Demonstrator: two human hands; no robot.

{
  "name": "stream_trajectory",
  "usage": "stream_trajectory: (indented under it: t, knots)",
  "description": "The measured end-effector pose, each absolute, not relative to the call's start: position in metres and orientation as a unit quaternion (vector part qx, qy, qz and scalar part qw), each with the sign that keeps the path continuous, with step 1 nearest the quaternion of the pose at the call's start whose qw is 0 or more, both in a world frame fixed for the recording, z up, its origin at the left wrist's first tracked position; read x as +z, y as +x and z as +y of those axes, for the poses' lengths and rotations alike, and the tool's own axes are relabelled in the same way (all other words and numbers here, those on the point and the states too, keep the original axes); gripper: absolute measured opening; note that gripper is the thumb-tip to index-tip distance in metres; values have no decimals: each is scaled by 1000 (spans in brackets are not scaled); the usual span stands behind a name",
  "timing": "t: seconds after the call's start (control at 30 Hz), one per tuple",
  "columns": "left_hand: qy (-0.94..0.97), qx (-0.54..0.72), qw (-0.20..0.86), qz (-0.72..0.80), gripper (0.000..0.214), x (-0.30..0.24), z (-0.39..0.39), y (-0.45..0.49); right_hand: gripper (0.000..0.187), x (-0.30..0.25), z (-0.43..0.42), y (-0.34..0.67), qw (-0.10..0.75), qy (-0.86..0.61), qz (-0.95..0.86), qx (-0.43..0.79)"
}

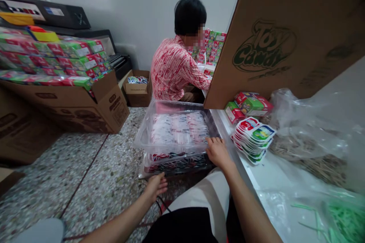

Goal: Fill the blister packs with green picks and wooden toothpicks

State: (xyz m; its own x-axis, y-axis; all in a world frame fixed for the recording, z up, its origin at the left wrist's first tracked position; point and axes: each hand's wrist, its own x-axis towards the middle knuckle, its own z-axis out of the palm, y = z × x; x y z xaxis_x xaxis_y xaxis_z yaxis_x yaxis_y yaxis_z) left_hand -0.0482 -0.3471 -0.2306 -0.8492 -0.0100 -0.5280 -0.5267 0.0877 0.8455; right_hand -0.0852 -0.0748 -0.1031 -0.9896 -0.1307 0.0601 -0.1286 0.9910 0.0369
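Observation:
A clear plastic tray [142, 141], filled with rows of small wrapped pieces, sits on top of a lower tray [176, 163] with red and dark packets in it. My right hand [217, 152] grips the upper tray's rim at its near right corner. Just in front of the lower tray, by its near left corner, my left hand [156, 186] hangs with loosely bent fingers apart and nothing visible in it. To the right of my right hand, a fanned stack of red, green and white printed cards [253, 138] lies on the white table [273, 182].
A co-worker [176, 68] sits beyond the trays. A large cardboard box [285, 38] stands at right, near small boxes [252, 103] and bags of brown sticks [313, 159] and green strips [346, 212]. At left, an open carton [82, 108] holds stacked boxes on the speckled floor [94, 167].

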Motion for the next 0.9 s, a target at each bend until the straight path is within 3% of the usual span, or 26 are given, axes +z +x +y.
stream_trajectory:
  t: [0.13, 0.3, 0.53, 0.9]
  knots:
    - [-255, 734, 250, 577, 21, -239, -265, -85, 23, -108, -79, -86, 27, 53, -998, -19]
    - [-361, 783, 179, 473, 33, -243, -208, -133, 20, -110, -80, -92, 32, 49, -998, -14]
    - [-421, 816, 105, 383, 28, -252, -214, -117, 23, -106, -79, -93, 13, 78, -997, -6]
    - [-413, 825, 96, 373, 23, -250, -229, -106, 21, -95, -85, -81, -21, 118, -993, -4]
